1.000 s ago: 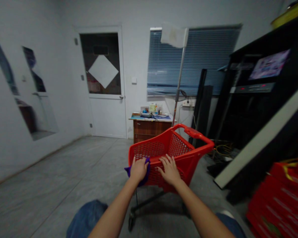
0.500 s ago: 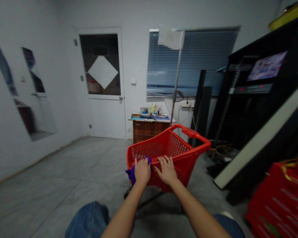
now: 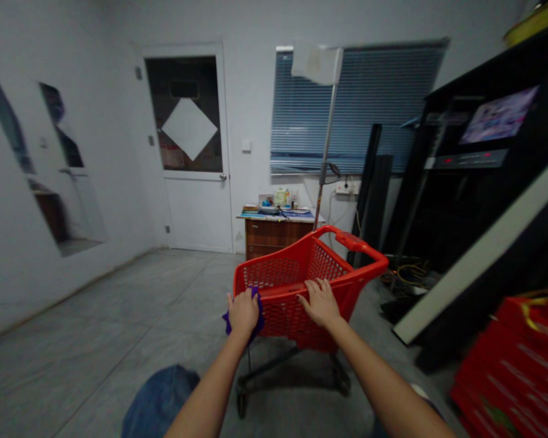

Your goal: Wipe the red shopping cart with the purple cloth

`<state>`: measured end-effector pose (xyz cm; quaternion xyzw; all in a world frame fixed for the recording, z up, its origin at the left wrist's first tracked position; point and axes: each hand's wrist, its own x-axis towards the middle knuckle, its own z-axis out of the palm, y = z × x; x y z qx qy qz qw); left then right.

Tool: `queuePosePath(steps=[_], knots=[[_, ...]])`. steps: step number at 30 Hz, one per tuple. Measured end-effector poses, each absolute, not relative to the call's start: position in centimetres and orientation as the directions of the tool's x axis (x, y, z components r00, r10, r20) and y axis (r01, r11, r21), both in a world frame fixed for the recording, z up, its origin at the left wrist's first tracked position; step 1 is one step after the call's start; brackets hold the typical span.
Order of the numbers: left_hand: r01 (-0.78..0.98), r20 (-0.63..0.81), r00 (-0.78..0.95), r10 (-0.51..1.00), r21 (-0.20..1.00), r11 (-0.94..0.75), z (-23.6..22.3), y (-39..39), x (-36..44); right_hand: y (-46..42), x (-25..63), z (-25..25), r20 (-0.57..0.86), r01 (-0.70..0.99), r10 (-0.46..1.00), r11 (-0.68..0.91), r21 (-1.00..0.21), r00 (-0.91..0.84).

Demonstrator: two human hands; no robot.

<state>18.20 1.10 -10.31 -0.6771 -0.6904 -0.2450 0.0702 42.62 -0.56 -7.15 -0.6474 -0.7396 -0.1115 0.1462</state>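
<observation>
A red plastic shopping cart (image 3: pixel 296 316) with perforated basket walls stands side-on before me, its handle at the upper right. My left hand (image 3: pixel 244 313) is closed on a purple cloth (image 3: pixel 258 316) and presses it at the left corner of the basket's near rim. Part of the cloth hangs out on both sides of the hand. Farther right, my right hand (image 3: pixel 322 302) hooks its fingers over the same rim, thumb on the outer side. The fingertips inside the basket are partly hidden.
A wooden cabinet (image 3: pixel 278 234) with small items on top stands behind the cart. Red bags (image 3: pixel 506 365) are at the lower right. A pale board (image 3: pixel 479 255) leans by a dark rack, with cables on the floor. A white door (image 3: pixel 196 213) is at the back.
My left hand has slid left along the rim with the purple cloth, towards the basket's corner. My right hand has shifted a little right and up over the rim.
</observation>
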Motion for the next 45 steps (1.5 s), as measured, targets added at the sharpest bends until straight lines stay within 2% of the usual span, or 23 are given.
queuePosePath(steps=[6,10,14,19,25,28,35,38,45], knots=[[0.957,0.484,0.089,0.871,0.2,-0.209,-9.2,0.9,25.4,-0.6,42.1,-7.4,0.396,0.989,0.911,0.141,-0.041,-0.113],[0.947,0.481,0.149,0.864,0.183,-0.265,-9.6,1.1,24.9,-0.5,43.6,-7.4,0.396,0.981,0.903,0.193,-0.023,-0.168],[0.959,0.477,0.128,0.869,0.163,-0.23,-10.1,1.5,20.9,-0.5,45.2,-7.2,0.446,0.992,0.888,0.129,-0.015,-0.109],[0.969,0.417,0.029,0.909,0.211,-0.128,-9.2,1.9,19.7,-0.5,44.6,-7.0,0.451,0.993,0.888,0.114,-0.021,-0.093],[0.938,0.43,0.152,0.89,0.222,-0.267,-7.9,1.9,26.0,-0.7,43.2,-7.3,0.477,0.995,0.876,0.095,-0.038,-0.065],[0.924,0.419,0.186,0.889,0.233,-0.303,-7.8,2.1,26.7,-1.0,43.7,-7.3,0.468,0.992,0.879,0.124,-0.029,-0.096],[0.952,0.36,0.144,0.922,0.205,-0.228,-8.1,3.3,20.9,-1.6,45.2,-7.1,0.497,0.998,0.867,0.055,-0.024,-0.036],[0.962,0.332,0.102,0.938,0.208,-0.179,-7.7,3.4,21.3,-1.6,44.7,-7.2,0.506,0.998,0.862,0.056,-0.038,-0.029],[0.864,0.392,0.279,0.877,0.298,-0.407,-7.3,2.5,27.1,-1.9,44.2,-7.3,0.534,0.998,0.845,0.05,-0.042,-0.02]])
